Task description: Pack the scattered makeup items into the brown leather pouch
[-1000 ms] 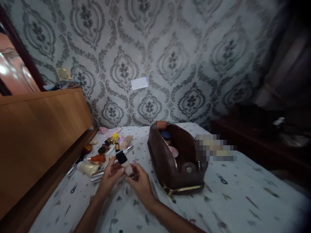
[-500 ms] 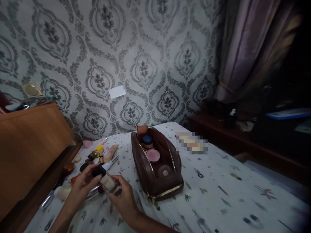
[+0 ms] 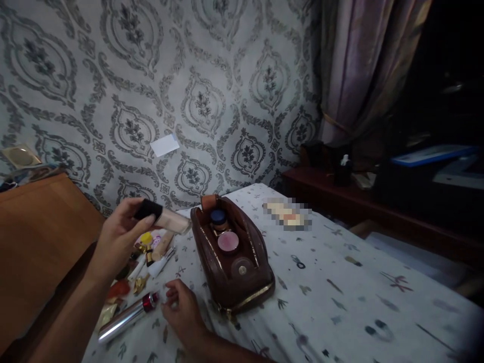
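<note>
Raised to the left of the bag, my left hand [image 3: 119, 234] grips a foundation bottle [image 3: 173, 220] by its black cap, its clear end pointing right and slightly down. My right hand [image 3: 184, 308] rests low by the bag's near left side, fingers loosely curled and a little apart, with nothing seen in them. A brown cosmetic bag [image 3: 242, 290] stands unzipped on the cloth. Inside it lie a round pink compact [image 3: 228, 242] and a jar with a blue lid [image 3: 218, 217]. A silver tube with a red collar [image 3: 126, 317] lies below my left hand.
Several small cosmetics lie heaped at the left, among them a yellow-capped item [image 3: 145, 238] and a beige tube [image 3: 163, 245]. A wooden cabinet [image 3: 45, 227] borders the left side. Beyond the bag is a blurred-out flat item [image 3: 287, 214] on the patterned cloth [image 3: 321, 302].
My left hand has lifted the foundation bottle up toward the bag. My right hand has let go of the bottle and dropped slightly. The view has turned a little to the right.
</note>
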The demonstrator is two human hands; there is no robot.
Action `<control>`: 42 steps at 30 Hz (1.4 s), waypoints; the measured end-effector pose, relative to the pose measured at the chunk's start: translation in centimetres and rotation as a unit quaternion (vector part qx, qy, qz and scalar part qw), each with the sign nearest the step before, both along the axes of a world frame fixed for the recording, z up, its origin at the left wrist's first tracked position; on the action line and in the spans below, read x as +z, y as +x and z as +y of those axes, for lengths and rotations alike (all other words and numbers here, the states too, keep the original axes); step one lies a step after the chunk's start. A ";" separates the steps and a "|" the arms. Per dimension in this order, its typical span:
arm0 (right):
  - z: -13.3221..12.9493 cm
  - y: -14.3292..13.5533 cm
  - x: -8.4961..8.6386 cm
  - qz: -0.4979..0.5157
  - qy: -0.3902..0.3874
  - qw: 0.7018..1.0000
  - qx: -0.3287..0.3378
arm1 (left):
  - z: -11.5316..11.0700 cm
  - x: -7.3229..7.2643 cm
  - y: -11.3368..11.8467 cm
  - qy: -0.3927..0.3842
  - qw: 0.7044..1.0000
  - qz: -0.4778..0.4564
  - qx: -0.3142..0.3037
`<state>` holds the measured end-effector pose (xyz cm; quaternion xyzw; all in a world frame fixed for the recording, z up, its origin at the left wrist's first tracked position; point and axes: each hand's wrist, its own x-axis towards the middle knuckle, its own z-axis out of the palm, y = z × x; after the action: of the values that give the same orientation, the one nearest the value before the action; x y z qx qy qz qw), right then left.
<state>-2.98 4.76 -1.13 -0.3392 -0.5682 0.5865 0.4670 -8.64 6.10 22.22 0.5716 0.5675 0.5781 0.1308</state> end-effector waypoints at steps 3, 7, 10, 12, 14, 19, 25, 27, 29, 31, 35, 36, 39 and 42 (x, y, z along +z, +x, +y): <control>0.0 0.6 0.5 -0.005 0.008 1.000 0.028 | 2.7 1.8 2.8 -0.010 0.993 0.025 -0.118; 0.0 1.0 0.8 -0.007 0.013 0.999 0.039 | 5.9 3.0 5.2 -0.085 0.958 0.125 -0.246; 0.0 1.0 0.7 -0.007 0.023 0.999 0.036 | 7.8 3.3 6.1 -0.107 0.913 0.272 -0.285; 0.0 0.9 0.6 -0.010 0.033 0.999 0.028 | 9.0 3.4 6.5 -0.116 0.868 0.386 -0.289; 0.0 0.9 0.4 -0.013 0.039 0.999 0.021 | 9.9 3.3 6.9 -0.134 0.811 0.494 -0.285; 0.0 0.7 0.3 -0.025 0.050 0.998 0.024 | 11.6 2.3 7.5 -0.174 0.684 0.655 -0.271; 0.0 0.3 -0.1 -0.018 0.051 0.998 0.015 | 12.8 0.6 7.7 -0.164 0.604 0.736 -0.257; 0.1 0.1 -0.2 -0.006 0.056 0.998 0.014 | 13.2 0.1 7.8 -0.167 0.585 0.756 -0.241; 0.1 0.0 -0.4 -0.004 0.064 0.998 0.012 | 13.7 -0.5 8.0 -0.179 0.564 0.773 -0.230; 0.1 -0.1 -0.5 -0.008 0.072 0.997 0.006 | 14.3 -1.0 8.0 -0.185 0.540 0.792 -0.218; 0.0 -0.1 -0.6 -0.011 0.073 0.997 -0.002 | 15.5 -1.9 7.9 -0.172 0.515 0.821 -0.179; 0.0 -0.1 -0.6 -0.012 0.074 0.997 -0.003 | 15.7 -2.1 7.9 -0.174 0.513 0.823 -0.172; 0.0 -0.1 -0.6 -0.016 0.077 0.997 -0.001 | 16.1 -2.3 7.9 -0.180 0.506 0.829 -0.158; 0.0 -0.2 -0.8 -0.013 0.077 0.997 -0.001 | 16.2 -2.3 7.9 -0.171 0.495 0.838 -0.155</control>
<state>-3.18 4.78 -1.97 -0.3101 -0.6176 0.5359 0.4851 -0.72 22.35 19.88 0.8325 0.4008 -0.3101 -0.2238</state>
